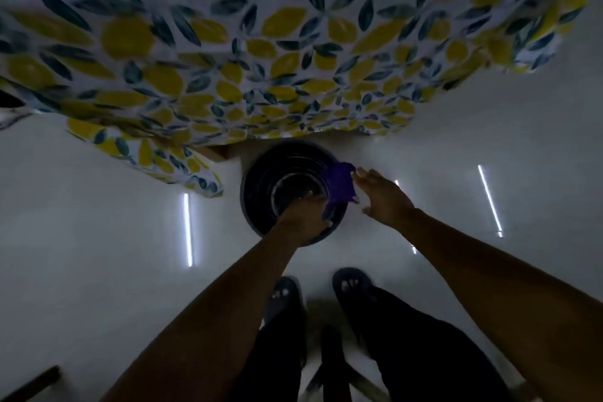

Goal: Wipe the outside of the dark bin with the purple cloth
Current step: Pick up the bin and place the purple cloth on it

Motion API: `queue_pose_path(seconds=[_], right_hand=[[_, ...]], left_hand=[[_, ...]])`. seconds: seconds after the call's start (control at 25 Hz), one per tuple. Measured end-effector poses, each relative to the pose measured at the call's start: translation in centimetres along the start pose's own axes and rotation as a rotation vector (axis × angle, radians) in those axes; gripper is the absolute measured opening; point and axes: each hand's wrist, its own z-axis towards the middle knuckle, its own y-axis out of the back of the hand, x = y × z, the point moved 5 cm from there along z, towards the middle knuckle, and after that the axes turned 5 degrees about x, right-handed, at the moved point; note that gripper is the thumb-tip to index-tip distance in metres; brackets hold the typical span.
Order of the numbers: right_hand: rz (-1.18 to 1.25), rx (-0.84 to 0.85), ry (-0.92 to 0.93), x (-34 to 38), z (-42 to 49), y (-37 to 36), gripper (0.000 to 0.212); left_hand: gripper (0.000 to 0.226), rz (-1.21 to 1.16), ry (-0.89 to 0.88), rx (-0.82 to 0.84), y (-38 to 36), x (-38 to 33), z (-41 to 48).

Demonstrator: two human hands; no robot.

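Note:
A round dark bin (pixel 261 179) stands upright on the pale floor, seen from above, just in front of a table draped in a lemon-print cloth. My left hand (pixel 305 219) grips the bin's near rim. The purple cloth (pixel 339 184) hangs over the bin's right rim and outer side. My right hand (pixel 381 196) is at the right of the cloth, fingers spread, its fingertips touching the cloth's edge. The bin's outer wall is mostly hidden from this angle.
The lemon-print tablecloth (pixel 261 52) overhangs the far side of the bin. My feet in dark slippers (pixel 350 287) stand just behind it on the glossy white floor (pixel 98 222), which mirrors strip lights. A dark object (pixel 32 382) lies at bottom left.

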Motion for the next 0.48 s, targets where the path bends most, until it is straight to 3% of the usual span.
queue_pose_path(seconds=[0.12,0.24,0.32,0.4,0.48], right_hand=[[-0.104,-0.049,0.08,-2.8,3.8,-5.4,0.101],[-0.15,-0.147,0.13,-4.1,6.2,-9.0,0.104],[-0.087,-0.26,0.166,-4.4,7.2,-9.9,0.097],[-0.017,-0.354,0.17,-4.5,8.0,-10.3,0.085],[0.036,-0.428,0.184,-4.1,8.5,-9.3,0.073]], left_hand=[[0.062,-0.057,0.018,-0.028,-4.6,1.3,5.0],[0.066,-0.09,0.025,-0.059,-8.5,1.2,8.5],[0.059,-0.075,0.082,-0.036,-10.5,1.1,10.3],[0.037,0.111,0.11,-0.098,-11.4,1.2,10.8],[0.029,0.256,0.074,-0.044,-11.1,1.4,9.4]])
